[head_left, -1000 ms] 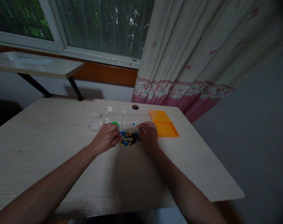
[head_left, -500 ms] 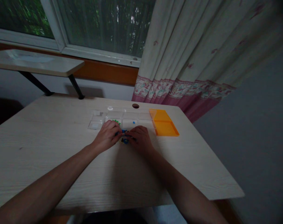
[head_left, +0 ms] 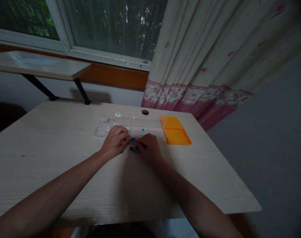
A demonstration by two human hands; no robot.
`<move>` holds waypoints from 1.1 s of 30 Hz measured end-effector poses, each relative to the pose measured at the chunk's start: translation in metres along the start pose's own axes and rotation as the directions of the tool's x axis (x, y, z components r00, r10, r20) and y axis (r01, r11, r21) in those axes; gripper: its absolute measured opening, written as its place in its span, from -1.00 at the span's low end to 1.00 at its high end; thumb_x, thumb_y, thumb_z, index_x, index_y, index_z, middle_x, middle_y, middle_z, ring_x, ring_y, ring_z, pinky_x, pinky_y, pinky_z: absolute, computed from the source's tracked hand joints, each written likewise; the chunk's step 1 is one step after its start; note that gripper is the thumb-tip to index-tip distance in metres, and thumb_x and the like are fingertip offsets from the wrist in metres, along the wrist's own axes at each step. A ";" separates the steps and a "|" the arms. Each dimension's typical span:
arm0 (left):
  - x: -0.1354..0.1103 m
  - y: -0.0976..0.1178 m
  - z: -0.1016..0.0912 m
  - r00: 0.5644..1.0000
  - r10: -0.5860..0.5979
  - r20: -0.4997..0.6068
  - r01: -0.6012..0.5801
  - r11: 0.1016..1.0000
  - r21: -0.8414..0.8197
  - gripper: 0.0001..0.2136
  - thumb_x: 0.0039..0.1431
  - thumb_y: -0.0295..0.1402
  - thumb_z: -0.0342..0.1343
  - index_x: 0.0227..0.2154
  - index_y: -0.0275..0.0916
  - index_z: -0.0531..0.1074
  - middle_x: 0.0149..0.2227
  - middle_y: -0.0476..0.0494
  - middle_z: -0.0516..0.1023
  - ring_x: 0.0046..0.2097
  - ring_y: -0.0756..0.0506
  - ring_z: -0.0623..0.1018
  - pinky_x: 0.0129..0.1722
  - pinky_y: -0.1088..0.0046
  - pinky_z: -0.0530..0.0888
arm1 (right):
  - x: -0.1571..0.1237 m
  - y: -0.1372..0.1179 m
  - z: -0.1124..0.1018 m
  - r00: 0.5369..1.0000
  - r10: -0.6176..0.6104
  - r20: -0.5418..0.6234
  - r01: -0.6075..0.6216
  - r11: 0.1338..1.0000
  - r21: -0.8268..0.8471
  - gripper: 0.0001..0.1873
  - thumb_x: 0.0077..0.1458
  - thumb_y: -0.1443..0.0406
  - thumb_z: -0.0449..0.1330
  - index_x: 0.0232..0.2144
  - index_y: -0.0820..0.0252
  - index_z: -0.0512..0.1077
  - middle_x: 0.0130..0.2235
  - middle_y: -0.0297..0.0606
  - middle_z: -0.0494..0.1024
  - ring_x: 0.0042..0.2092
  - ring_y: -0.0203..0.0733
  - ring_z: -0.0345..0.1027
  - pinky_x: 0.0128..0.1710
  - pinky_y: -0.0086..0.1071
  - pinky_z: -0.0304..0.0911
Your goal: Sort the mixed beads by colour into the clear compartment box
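Note:
A small heap of tiny coloured pieces (head_left: 133, 148), blue, yellow and dark, lies on the pale wooden table (head_left: 66, 165), mostly covered by my hands. My left hand (head_left: 115, 141) rests on the heap's left side with its fingers curled down over it. My right hand (head_left: 149, 148) lies on the heap's right side, fingers bent and reaching left to meet the left hand. What the fingertips pinch is hidden. Just behind the hands is a clear compartment tray (head_left: 137, 123) holding a few green pieces (head_left: 126, 130) and a blue piece (head_left: 142, 130).
An orange lid (head_left: 175, 134) lies to the right of the clear tray. A round cable hole (head_left: 145, 112) is at the table's far edge. A side shelf on black legs (head_left: 41, 66) stands at the back left, a curtain (head_left: 202, 66) at the back right.
My right hand slid left from the heap's right edge onto the heap and now meets the left hand. The left hand barely moved. The heap is now mostly covered.

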State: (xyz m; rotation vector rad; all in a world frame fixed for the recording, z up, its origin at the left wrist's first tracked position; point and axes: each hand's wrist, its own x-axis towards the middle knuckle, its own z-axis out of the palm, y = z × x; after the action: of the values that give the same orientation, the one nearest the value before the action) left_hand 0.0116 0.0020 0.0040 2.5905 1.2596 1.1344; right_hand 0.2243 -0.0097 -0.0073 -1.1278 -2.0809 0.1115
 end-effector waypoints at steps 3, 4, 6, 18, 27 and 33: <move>-0.001 -0.004 0.000 0.996 -0.059 -0.063 0.062 0.997 0.049 -0.82 0.31 -0.28 0.02 -0.27 -0.20 0.50 -0.24 -0.15 0.43 -0.13 -0.14 0.38 -0.07 0.24 0.35 | 0.003 0.015 -0.008 0.985 0.077 -0.154 -0.082 0.996 -0.028 -0.84 0.18 0.19 0.23 -0.33 0.06 0.60 -0.35 -0.28 0.62 -0.18 -0.13 0.42 -0.06 -0.21 0.22; -0.002 -0.005 0.000 0.996 -0.072 -0.060 0.076 0.995 0.060 -0.82 0.31 -0.28 0.02 -0.27 -0.20 0.50 -0.24 -0.15 0.42 -0.13 -0.15 0.38 -0.07 0.23 0.35 | 0.005 0.022 -0.011 0.971 0.108 -0.214 -0.117 0.993 -0.030 -0.84 0.18 0.18 0.23 -0.34 0.07 0.59 -0.33 -0.27 0.62 -0.18 -0.13 0.42 -0.06 -0.20 0.22; -0.003 -0.006 0.000 0.997 -0.076 -0.013 0.077 0.994 0.077 -0.83 0.30 -0.28 0.04 -0.26 -0.20 0.51 -0.22 -0.15 0.43 -0.12 -0.16 0.38 -0.08 0.23 0.34 | 0.007 0.034 -0.015 0.945 0.165 -0.283 -0.181 0.983 -0.030 -0.79 0.18 0.15 0.22 -0.36 0.10 0.59 -0.33 -0.24 0.61 -0.21 -0.13 0.41 -0.09 -0.20 0.21; -0.004 -0.005 -0.009 0.986 -0.059 0.157 0.033 0.986 0.162 -0.86 0.23 -0.22 0.14 -0.27 -0.12 0.54 -0.22 -0.13 0.41 -0.12 -0.17 0.34 -0.15 0.25 0.26 | 0.005 0.043 -0.016 0.916 0.325 -0.233 -0.348 0.936 -0.062 -0.67 0.19 0.05 0.18 -0.37 0.12 0.61 -0.27 -0.22 0.56 -0.14 -0.11 0.32 -0.07 -0.23 0.13; -0.004 -0.007 -0.006 0.978 -0.044 0.205 0.017 0.991 0.131 -0.88 0.20 -0.22 0.17 -0.33 -0.13 0.52 -0.24 -0.11 0.40 -0.12 -0.16 0.33 -0.15 0.28 0.23 | 0.005 0.048 -0.014 0.944 0.288 -0.161 -0.305 0.948 -0.092 -0.67 0.25 0.10 0.12 -0.30 0.12 0.62 -0.26 -0.20 0.57 -0.14 -0.09 0.33 -0.06 -0.22 0.15; -0.004 -0.005 -0.005 0.972 -0.009 0.235 -0.015 0.995 0.100 -0.87 0.24 -0.26 0.11 -0.32 -0.17 0.50 -0.22 -0.12 0.42 -0.12 -0.16 0.34 -0.16 0.27 0.25 | 0.005 0.046 -0.014 0.962 0.257 -0.092 -0.266 0.958 -0.111 -0.74 0.25 0.15 0.14 -0.21 0.06 0.62 -0.23 -0.21 0.57 -0.12 -0.08 0.33 -0.03 -0.20 0.15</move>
State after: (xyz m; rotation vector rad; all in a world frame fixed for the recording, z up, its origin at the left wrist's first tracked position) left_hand 0.0029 0.0014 0.0037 2.7000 1.2896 0.7517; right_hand 0.2627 0.0183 -0.0128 -1.4574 -1.8829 0.0671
